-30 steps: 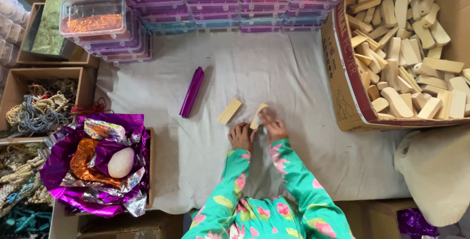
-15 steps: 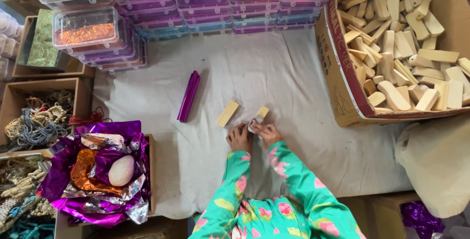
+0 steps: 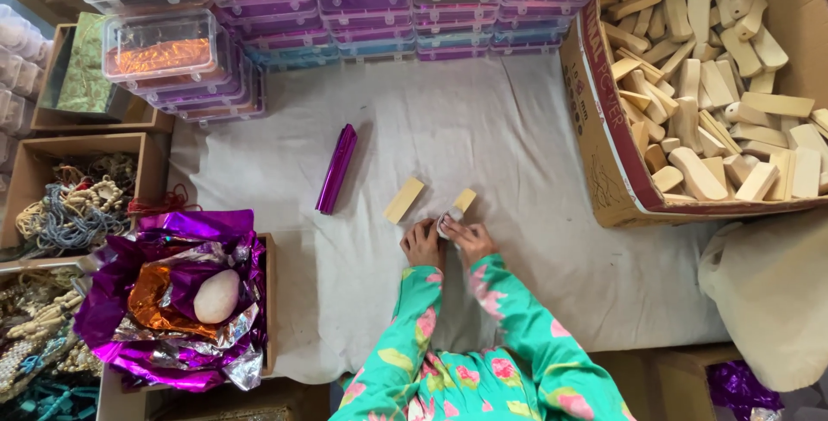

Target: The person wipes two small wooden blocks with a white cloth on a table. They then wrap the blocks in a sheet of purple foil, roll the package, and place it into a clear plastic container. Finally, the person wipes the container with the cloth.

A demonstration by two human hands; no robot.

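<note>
Left hand point(image 3: 423, 245) and right hand point(image 3: 467, 238), fingers curled together on a small white object point(image 3: 446, 223), too small to identify, at the near end of a wooden block point(image 3: 463, 202) lying on the white cloth point(image 3: 517, 145). Second wooden block point(image 3: 404, 200) just left of it; purple foil roll point(image 3: 336, 168) further left. Cardboard box point(image 3: 604, 162) of wooden pieces at right; stacked plastic cases point(image 3: 362, 7) behind.

Matt pale wood blocks point(image 3: 404, 200) on cloth point(image 3: 517, 145) (glossy purple foil roll point(image 3: 336, 168))
</note>
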